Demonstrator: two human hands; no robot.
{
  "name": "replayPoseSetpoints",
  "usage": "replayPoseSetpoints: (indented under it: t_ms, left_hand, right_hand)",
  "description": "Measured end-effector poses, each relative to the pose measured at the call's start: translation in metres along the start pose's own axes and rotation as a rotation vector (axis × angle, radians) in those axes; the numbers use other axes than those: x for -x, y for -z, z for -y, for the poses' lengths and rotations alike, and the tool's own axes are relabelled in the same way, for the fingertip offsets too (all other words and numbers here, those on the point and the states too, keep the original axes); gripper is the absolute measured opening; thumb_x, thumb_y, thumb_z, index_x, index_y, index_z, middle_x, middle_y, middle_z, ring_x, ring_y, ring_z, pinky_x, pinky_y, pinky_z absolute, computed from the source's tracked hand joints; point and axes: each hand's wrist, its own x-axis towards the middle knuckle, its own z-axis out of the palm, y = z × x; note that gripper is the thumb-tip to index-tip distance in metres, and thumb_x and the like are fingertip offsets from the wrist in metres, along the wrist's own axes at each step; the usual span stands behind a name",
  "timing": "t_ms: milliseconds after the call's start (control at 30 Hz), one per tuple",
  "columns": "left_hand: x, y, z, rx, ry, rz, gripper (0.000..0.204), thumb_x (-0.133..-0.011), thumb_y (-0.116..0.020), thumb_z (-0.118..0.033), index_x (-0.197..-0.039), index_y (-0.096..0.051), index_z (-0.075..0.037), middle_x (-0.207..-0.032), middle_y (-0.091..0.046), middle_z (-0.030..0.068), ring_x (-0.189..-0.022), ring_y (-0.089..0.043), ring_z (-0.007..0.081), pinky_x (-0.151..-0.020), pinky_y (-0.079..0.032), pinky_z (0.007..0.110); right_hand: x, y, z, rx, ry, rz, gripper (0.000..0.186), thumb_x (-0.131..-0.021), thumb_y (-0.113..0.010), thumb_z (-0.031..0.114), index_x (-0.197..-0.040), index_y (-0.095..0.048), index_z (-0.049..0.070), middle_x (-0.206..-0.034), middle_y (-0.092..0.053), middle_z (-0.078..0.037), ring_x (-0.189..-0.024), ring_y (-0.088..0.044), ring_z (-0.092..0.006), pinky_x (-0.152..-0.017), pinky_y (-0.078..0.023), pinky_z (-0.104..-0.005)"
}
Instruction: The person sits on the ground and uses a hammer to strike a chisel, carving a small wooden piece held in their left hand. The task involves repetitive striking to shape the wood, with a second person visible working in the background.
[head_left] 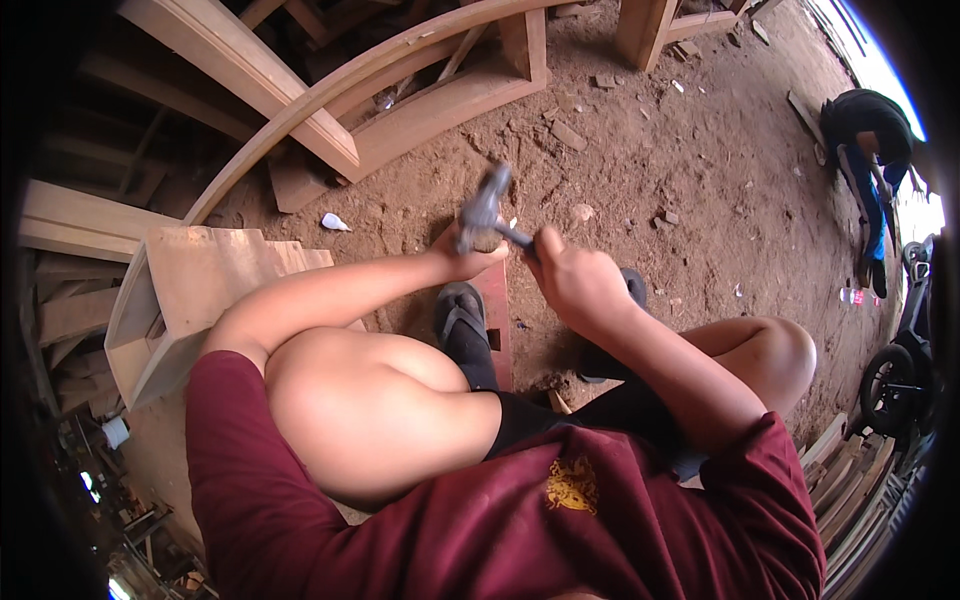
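In front of me my right hand (580, 282) is wrapped round the dark handle of a hammer (483, 208). Its grey metal head is slightly blurred and hangs directly over my left hand (468, 260). My left fingers are curled in at the far end of a reddish wooden board (500, 340), which lies between my feet. Whatever they pinch is hidden by the hammer head. I cannot tell whether the hammer touches anything.
Wooden frames with a curved rail (345, 85) stand at the far left. Beside my left arm is a stepped stack of wooden pieces (215, 265). A small white bottle (335, 222) lies on the dirt floor. Another person (868, 140) bends over at the far right, near a two-wheeler (890, 385).
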Motion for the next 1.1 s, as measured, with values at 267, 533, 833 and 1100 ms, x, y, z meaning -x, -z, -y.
replayPoseSetpoints:
  t_ms: [267, 533, 833, 1100]
  left_hand:
    - [-0.013, 0.001, -0.002, -0.031, -0.028, 0.002, 0.024, -0.084, -0.069, -0.021, -0.099, -0.06, -0.005, -0.09, -0.066, 0.0104, -0.086, -0.065, 0.0246, -0.079, -0.051, 0.038]
    - [-0.013, -0.001, -0.006, -0.037, 0.207, 0.049, 0.012, -0.083, -0.064, -0.012, -0.094, -0.061, -0.008, -0.093, -0.068, 0.0087, -0.091, -0.064, 0.0184, -0.083, -0.05, 0.034]
    - [0.005, 0.005, 0.013, 0.263, 0.201, -0.049, 0.005, -0.087, -0.062, -0.008, -0.09, -0.058, -0.008, -0.101, -0.069, 0.0105, -0.098, -0.064, 0.0151, -0.084, -0.05, 0.031]
    - [0.008, 0.001, 0.007, 0.231, 0.211, -0.051, 0.007, -0.087, -0.063, -0.01, -0.092, -0.059, -0.007, -0.102, -0.068, 0.0095, -0.098, -0.063, 0.0158, -0.086, -0.049, 0.032]
  right_hand:
    - [0.017, 0.025, 0.019, -0.309, 0.009, -0.242, 0.028, -0.097, -0.057, 0.029, -0.099, -0.045, 0.004, -0.06, -0.058, -0.02, -0.056, -0.059, -0.0436, -0.048, -0.045, -0.0508]
    - [0.003, -0.001, -0.021, -1.068, -0.412, 0.112, 0.025, -0.103, -0.048, 0.031, -0.097, -0.046, 0.007, -0.06, -0.048, -0.002, -0.045, -0.047, -0.0136, -0.041, -0.039, -0.0304]
    - [0.005, 0.032, -0.041, -1.227, -0.476, 0.089, 0.028, -0.105, -0.043, 0.034, -0.095, -0.044, 0.009, -0.063, -0.039, 0.004, -0.046, -0.036, -0.006, -0.04, -0.034, -0.0256]
    - [0.008, 0.028, -0.034, -1.121, -0.409, 0.102, 0.028, -0.104, -0.045, 0.032, -0.096, -0.046, 0.005, -0.064, -0.046, -0.003, -0.049, -0.044, -0.0137, -0.045, -0.038, -0.0314]
